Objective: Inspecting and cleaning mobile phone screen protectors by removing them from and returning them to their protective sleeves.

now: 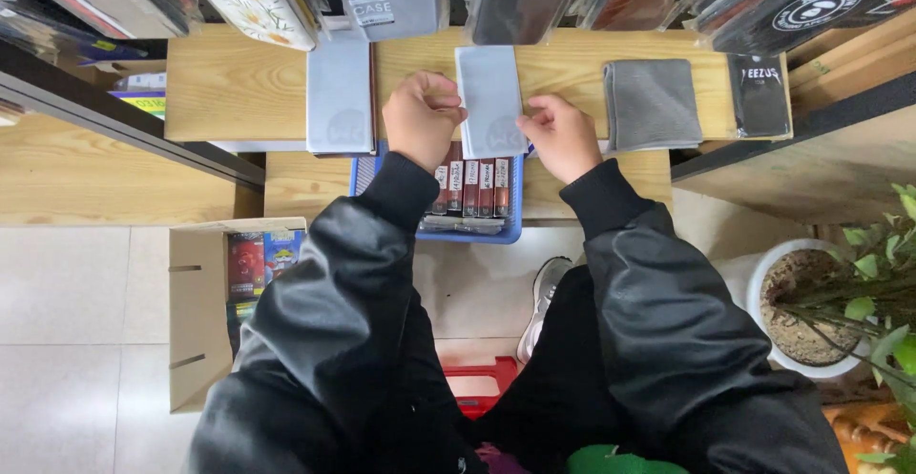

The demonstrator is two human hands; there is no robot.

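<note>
The person stands over a wooden shelf [239, 88], both arms in black sleeves reaching forward. The left hand [422, 116] is curled closed on the left edge of a pale grey flat packet [489, 100], and the right hand [561, 135] pinches its lower right edge, so the packet is gripped between the two hands, upright in the view and over the middle of the shelf near its front edge. Whether it rests on the wood or is lifted slightly, I cannot tell.

To the left of it a second pale grey packet [339, 97] lies flat on the shelf, reaching the front edge. To the right lies a darker grey packet [653, 104], and a black one [760, 94] sits at the right end. Just below the hands, on a lower shelf, a blue basket [510, 221] holds a row of small red and brown boxes. An open cardboard box [200, 312] stands on the tiled floor at the left, and a potted plant [859, 293] in a white pot at the right.
</note>
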